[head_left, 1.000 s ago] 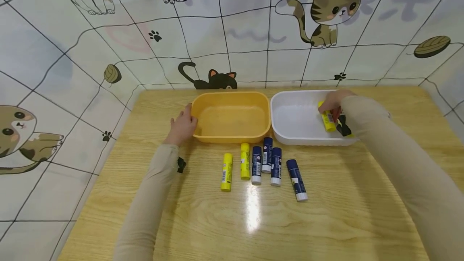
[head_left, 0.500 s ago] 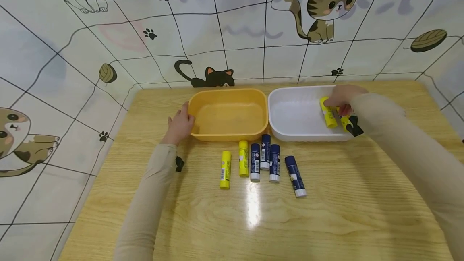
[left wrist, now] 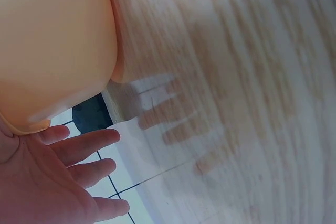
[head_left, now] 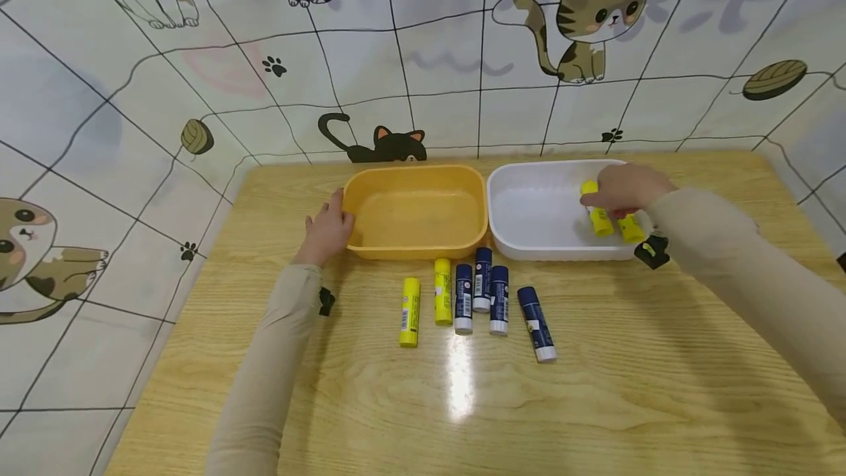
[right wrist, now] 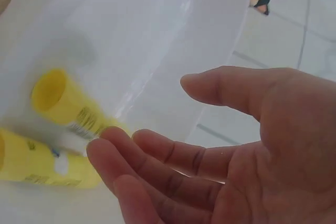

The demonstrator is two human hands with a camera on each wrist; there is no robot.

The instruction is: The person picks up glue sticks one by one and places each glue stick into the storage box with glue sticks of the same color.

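Clock = head view, 12 is the far side.

White tray (head_left: 535,211): smooth, glossy, looks like plastic, shallow rounded rectangle. Orange tray (head_left: 416,211): same shape, similar material, slight sheen, at the white one's 9 o'clock; rims touching or nearly so, can't tell which. Table (head_left: 529,424): pale wood grain, shiny, glare patch toward 6. Backdrop (head_left: 449,57): rumpled sheet, black grid lines, cartoon cats.

Two yellow sticks (head_left: 600,222) lie in the white tray, between 3 and 4 o'clock of its centre. Smooth cylinders, printed labels; one shows a recessed end in the right wrist view.

Right hand (head_left: 631,186): released. Fingers loosely bent, thumb well apart from them, hand over the white tray's 3 o'clock end. From the hand, one tray stick sits at 6, the other between 7 and 8. In its wrist view they're at about 9 and 10 from the fingertips (right wrist: 97,153); contact can't be told.

Left hand (head_left: 326,230): not clenched, fingers extended, touching the orange tray's rim at 9 o'clock.

On the table: two loose yellow sticks (head_left: 410,312) at the orange tray's 6 o'clock, upright labels; four blue sticks (head_left: 499,301) with white ends, toward its 4 to 5. Three bunch together; the fourth lies apart, slanted. Sleeves (head_left: 264,380): beige cloth.
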